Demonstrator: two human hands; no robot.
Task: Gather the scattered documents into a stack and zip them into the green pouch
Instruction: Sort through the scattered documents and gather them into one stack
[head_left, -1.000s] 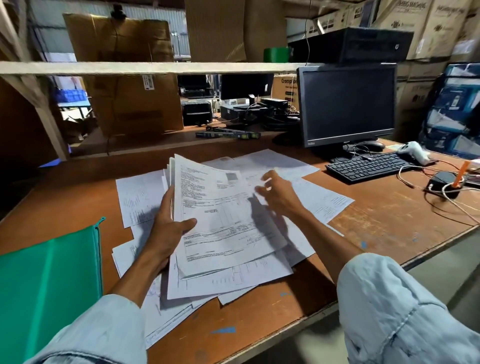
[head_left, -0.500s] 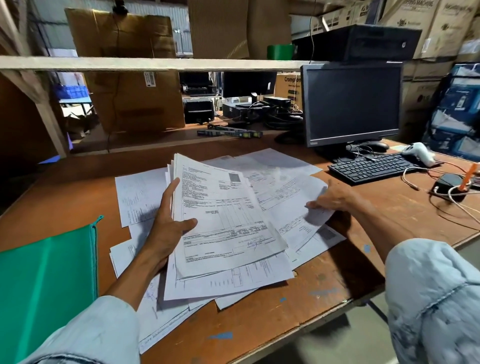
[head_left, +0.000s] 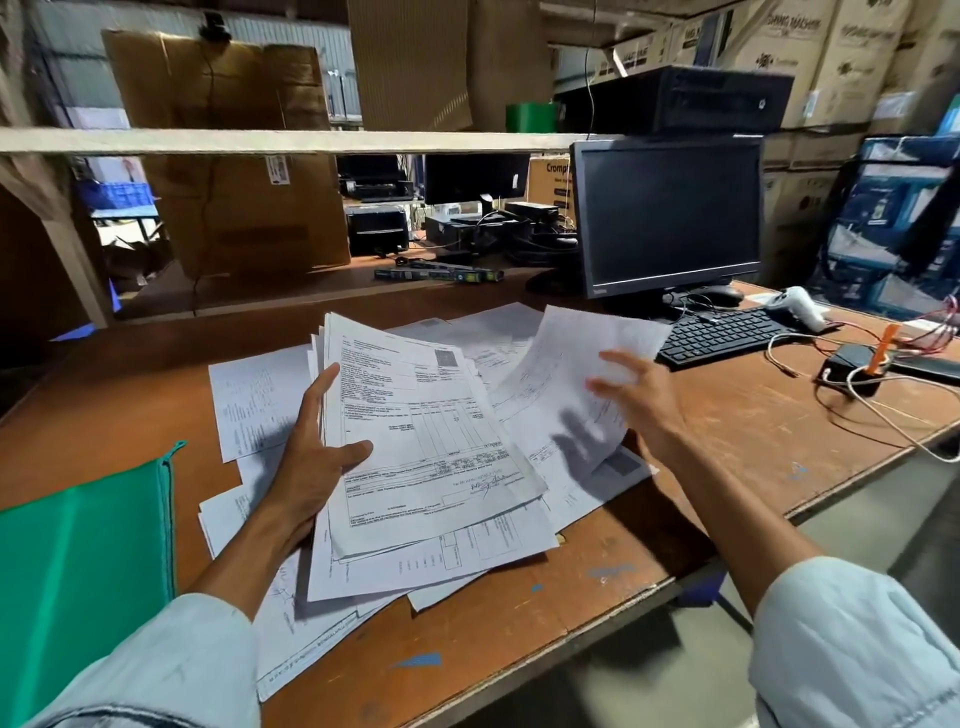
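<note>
The green pouch (head_left: 83, 566) lies flat at my near left. My left hand (head_left: 311, 457) clamps the gathered stack (head_left: 426, 447), thumb on top. Farther right, my right hand (head_left: 641, 402) pinches one lifted sheet (head_left: 576, 374) above loose documents (head_left: 254, 400).

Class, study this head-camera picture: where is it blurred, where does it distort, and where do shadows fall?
Head view: the right hand and the sheet it lifts are motion-blurred; the left hand and its stack look sharp; the wide lens bends the shelf board; the right hand's shadow falls on the papers beneath.
</note>
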